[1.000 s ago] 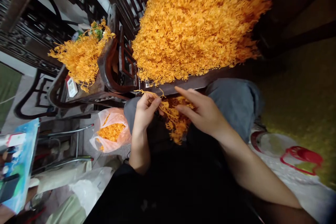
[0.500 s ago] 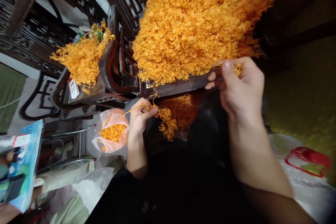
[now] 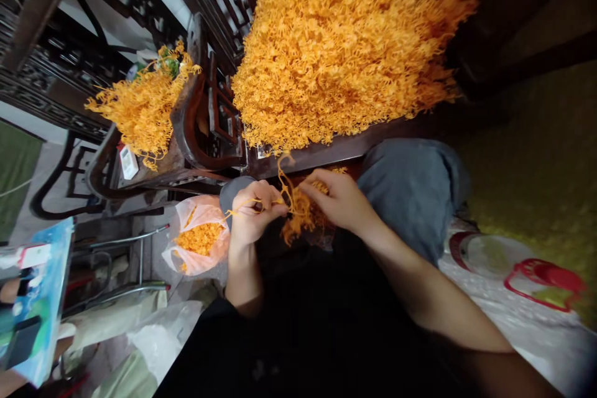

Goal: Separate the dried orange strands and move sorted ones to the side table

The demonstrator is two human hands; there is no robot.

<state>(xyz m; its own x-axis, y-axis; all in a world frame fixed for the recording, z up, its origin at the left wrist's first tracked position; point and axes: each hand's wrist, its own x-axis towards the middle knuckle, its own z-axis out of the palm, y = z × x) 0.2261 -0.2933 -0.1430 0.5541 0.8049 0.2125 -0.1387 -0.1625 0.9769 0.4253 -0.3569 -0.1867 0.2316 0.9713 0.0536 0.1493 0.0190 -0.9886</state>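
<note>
My left hand [image 3: 252, 210] is closed in a pinch on thin orange strands, whose ends stick out on both sides of the fingers. Beside it my right hand [image 3: 333, 198] has its fingers drawn together at a small orange cluster [image 3: 298, 221]; its fingertips are partly hidden among the strands. Just beyond both hands, a large heap of orange stringy pieces [image 3: 340, 50] covers a dark wooden seat [image 3: 317, 155].
A smaller orange bunch [image 3: 144, 109] and a white box [image 3: 128, 162] lie on a wooden surface at left. Below stands a pink plastic bag [image 3: 217, 249] of orange pieces. A red-lidded container [image 3: 501, 255] is at right. Another person's arm shows by a blue board [image 3: 49, 305].
My right hand has come down and left from the heap's edge to the cluster by my left hand. A grey-clad knee now shows at right. My left hand has barely moved.
</note>
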